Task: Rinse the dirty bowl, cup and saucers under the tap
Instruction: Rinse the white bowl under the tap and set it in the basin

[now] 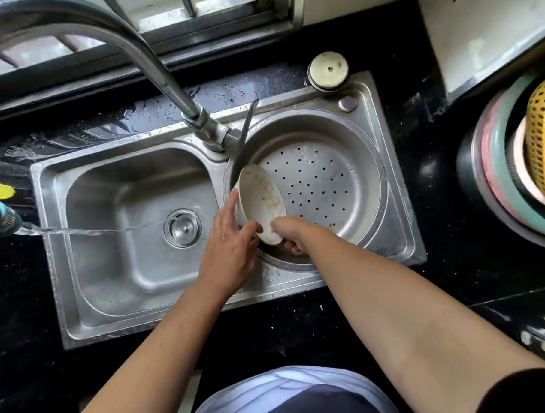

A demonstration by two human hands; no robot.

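- The steel sink (299, 286) has two basins: a rectangular one to the left and a round one with a perforated tray (323, 185) to the right.
- A white bowl (260, 203) with reddish smears inside is tilted on edge over the left rim of the sink's round basin, its opening turned up and to the right.
- The left hand (232, 239) lies flat against the bowl's outer wall, fingers spread loosely, the forefinger reaching up along the rim.
- The right hand (289, 233) grips the bowl's lower rim, thumb inside and fingers curled beneath.
- The tap (169, 86) rises from the sink's back edge between the basins; its spout (3, 218) hangs over the sink's left edge, and water (100, 230) runs across the rectangular basin toward the drain (182, 228).
- The bowl is well apart from that stream.
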